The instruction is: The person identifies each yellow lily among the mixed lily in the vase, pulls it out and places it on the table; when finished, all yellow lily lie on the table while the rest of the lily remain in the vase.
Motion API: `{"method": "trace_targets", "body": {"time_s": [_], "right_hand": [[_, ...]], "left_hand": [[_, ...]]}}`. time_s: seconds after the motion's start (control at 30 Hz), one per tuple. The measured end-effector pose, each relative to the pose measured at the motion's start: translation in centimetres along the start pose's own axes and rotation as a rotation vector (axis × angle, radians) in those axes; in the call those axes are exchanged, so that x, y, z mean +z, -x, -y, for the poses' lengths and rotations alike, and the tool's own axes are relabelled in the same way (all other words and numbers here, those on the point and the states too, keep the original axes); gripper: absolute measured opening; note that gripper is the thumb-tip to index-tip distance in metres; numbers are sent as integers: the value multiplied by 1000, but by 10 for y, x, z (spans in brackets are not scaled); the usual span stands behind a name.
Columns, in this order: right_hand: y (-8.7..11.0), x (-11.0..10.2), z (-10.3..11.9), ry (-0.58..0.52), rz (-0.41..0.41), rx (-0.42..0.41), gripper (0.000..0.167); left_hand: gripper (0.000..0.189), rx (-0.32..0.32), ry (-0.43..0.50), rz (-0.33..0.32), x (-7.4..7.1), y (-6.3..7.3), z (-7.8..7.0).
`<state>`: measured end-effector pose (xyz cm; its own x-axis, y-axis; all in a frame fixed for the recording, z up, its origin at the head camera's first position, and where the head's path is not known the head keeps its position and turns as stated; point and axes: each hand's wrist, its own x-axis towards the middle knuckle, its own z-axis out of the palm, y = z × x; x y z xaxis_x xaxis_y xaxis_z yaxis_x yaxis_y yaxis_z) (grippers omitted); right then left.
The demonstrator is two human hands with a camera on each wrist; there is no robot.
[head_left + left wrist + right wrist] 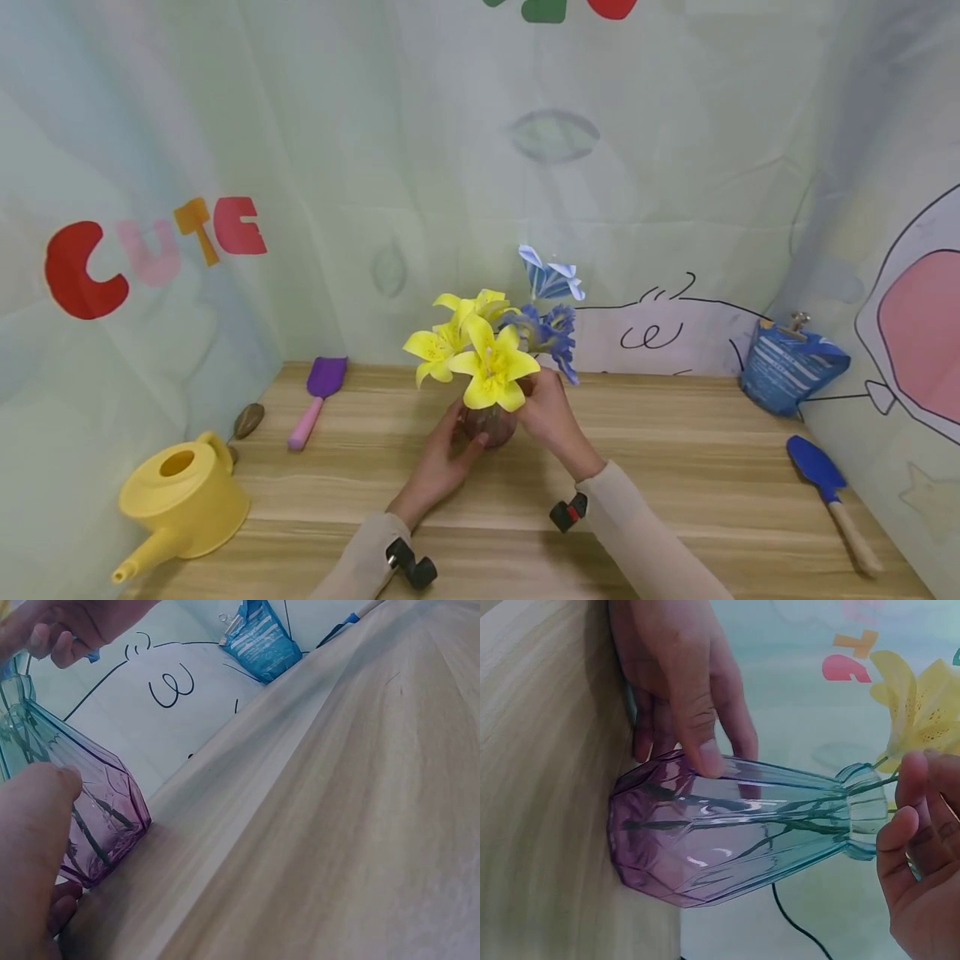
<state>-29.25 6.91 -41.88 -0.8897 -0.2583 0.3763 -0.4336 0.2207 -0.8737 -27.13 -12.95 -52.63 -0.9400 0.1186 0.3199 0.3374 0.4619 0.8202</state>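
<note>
A clear faceted vase (727,825), purple at its base and teal toward its neck, stands upright on the wooden table with green stems inside. My left hand (442,462) grips its lower body, thumb on the near side and fingers around the other. At the vase mouth, my right hand (551,412) curls its fingers on the flower stems (889,778); its exact hold is partly hidden. Yellow lilies (491,362) spread above the vase. Behind the right hand are a blue-violet iris (551,329) and a pale blue striped flower (551,279).
A yellow watering can (187,500) stands at the left, near brown stones (249,420) and a purple toy shovel (324,379). To the right are a clipped blue bag (791,367) and a blue trowel (817,467). Printed cloth hangs around the table's back and sides.
</note>
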Motion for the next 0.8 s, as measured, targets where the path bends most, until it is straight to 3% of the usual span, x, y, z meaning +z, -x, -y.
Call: {"method": "trace_targets", "body": {"time_s": [0.27,0.43,0.6,0.8], "right_hand": [[-1,-6,18,-92,-26,-125,33],[3,-15,36,-153,-73,-204,27],[7,-25,50,-160,-154,-213,14],[14,-42,65,-124,-298,-209,15]], "left_hand": [[74,5,-2,2,-1,1,0],[77,-32,-15,16,-2,-2,-1],[77,-33,2,16,-2,-2,-2],[78,-14,26,15,-2,1,1]]}}
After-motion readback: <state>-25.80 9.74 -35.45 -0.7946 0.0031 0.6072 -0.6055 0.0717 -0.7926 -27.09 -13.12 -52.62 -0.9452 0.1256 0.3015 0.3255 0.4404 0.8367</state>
